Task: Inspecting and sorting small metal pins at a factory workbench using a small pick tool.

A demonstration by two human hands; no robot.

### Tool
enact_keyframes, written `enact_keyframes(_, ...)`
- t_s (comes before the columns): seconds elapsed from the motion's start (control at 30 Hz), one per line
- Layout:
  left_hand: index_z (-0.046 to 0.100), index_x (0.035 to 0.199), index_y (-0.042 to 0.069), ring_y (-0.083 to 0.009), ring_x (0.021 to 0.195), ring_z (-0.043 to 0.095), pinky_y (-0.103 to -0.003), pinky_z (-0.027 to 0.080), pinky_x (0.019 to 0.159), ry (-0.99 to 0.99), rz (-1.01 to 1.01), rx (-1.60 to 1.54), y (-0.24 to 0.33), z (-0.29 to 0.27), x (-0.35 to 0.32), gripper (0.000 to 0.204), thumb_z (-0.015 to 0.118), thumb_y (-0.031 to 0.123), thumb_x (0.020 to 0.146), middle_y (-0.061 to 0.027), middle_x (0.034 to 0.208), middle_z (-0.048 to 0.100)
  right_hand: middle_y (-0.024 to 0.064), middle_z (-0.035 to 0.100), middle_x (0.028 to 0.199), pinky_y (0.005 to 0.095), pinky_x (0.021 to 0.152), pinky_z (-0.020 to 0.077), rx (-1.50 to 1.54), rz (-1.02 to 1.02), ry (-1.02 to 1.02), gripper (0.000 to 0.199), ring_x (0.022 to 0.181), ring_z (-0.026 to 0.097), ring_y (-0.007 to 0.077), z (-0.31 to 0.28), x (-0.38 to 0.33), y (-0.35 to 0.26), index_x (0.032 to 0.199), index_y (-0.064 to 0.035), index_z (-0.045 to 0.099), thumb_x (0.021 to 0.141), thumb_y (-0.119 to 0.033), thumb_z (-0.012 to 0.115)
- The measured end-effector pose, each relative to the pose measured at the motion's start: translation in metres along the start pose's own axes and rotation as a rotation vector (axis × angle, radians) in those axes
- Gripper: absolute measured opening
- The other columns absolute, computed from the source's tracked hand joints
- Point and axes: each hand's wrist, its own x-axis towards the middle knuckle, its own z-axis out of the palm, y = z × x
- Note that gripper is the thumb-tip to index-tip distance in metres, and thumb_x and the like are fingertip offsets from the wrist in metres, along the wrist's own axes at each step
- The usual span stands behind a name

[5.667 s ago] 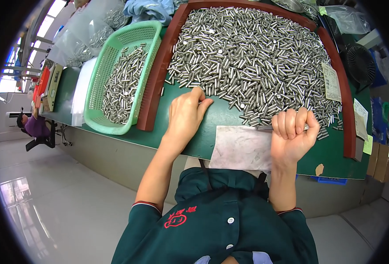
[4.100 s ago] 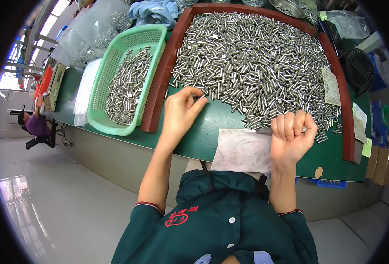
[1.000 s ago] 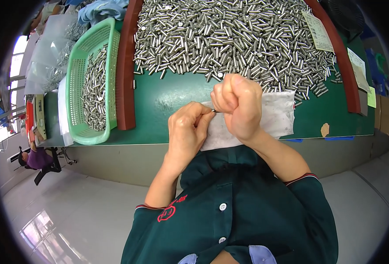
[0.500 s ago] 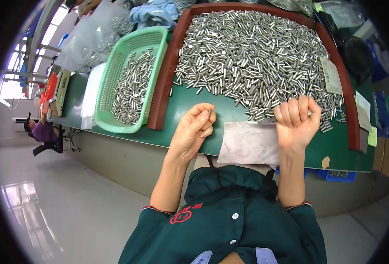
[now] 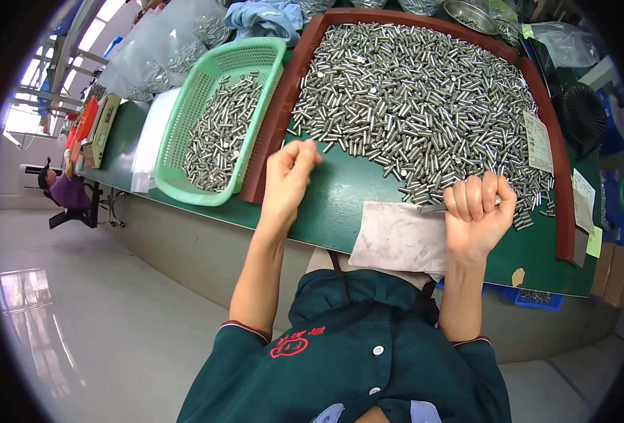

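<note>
My left hand [image 5: 289,176] is closed above the green tabletop [image 5: 340,187], beside the red-brown rail. Its curled fingers hide whatever they may hold. My right hand [image 5: 480,211] is a fist around a slim grey metal tool [image 5: 432,208]; a flat, narrow end sticks out to the left, and its exact kind is hidden. That fist is at the near edge of a wide heap of short metal pins [image 5: 418,99]. Below the tool's end, a stained whitish cloth pad [image 5: 399,236] lies over the table's front edge. More pins [image 5: 220,134] lie in a green plastic basket [image 5: 193,198] on the left.
Red-brown rails [image 5: 262,158] border the heap left, back and right. Paper slips [image 5: 537,143] lie by the right rail, near a black fan [image 5: 581,116]. Clear bags [image 5: 164,53] and a blue cloth [image 5: 264,21] are at the back. A seated person [image 5: 69,192] is far left.
My left hand has moved left and away from me, toward the rail and basket; the small metal piece seen at its fingertips is now out of sight. My right fist keeps its grip.
</note>
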Motion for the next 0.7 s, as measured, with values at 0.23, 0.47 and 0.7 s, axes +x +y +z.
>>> enact_keyframes(0.23, 0.058, 0.068, 0.0, -0.0208, 0.04, 0.043, -0.035, 0.035, 0.044, 0.099, 0.252, 0.897, 0.005, 0.017, 0.02, 0.023, 0.07, 0.02, 0.066, -0.0072, 0.045, 0.045, -0.0029, 0.022, 0.04, 0.0245, 0.038, 0.0166, -0.013, -0.002, 0.026, 0.037, 0.037, 0.015, 0.0086, -0.001, -0.001, 0.001, 0.051, -0.0128, 0.028, 0.087, -0.024, 0.029)
enact_keyframes(0.47, 0.056, 0.066, 0.0, -0.017, 0.042, 0.045, -0.032, 0.036, 0.044, -0.002, 0.213, 0.765, 0.014, 0.02, 0.018, 0.019, 0.066, 0.017, 0.071, -0.0072, 0.046, 0.045, -0.0029, 0.022, 0.039, 0.0246, 0.038, 0.0168, -0.04, -0.019, 0.049, 0.037, 0.037, 0.015, 0.0084, 0.0, 0.0, 0.0, 0.051, -0.0129, 0.028, 0.087, -0.024, 0.029)
enact_keyframes(0.7, 0.052, 0.086, 0.002, -0.0038, 0.047, 0.029, -0.017, 0.025, 0.042, -0.169, -0.251, -0.568, 0.005, 0.01, -0.004, 0.012, 0.048, 0.013, 0.087, -0.0038, 0.064, 0.05, -0.0029, 0.023, 0.039, 0.0246, 0.038, 0.0169, -0.053, -0.03, 0.068, 0.037, 0.037, 0.015, 0.0085, 0.001, -0.001, 0.001, 0.052, -0.0129, 0.029, 0.087, -0.024, 0.029)
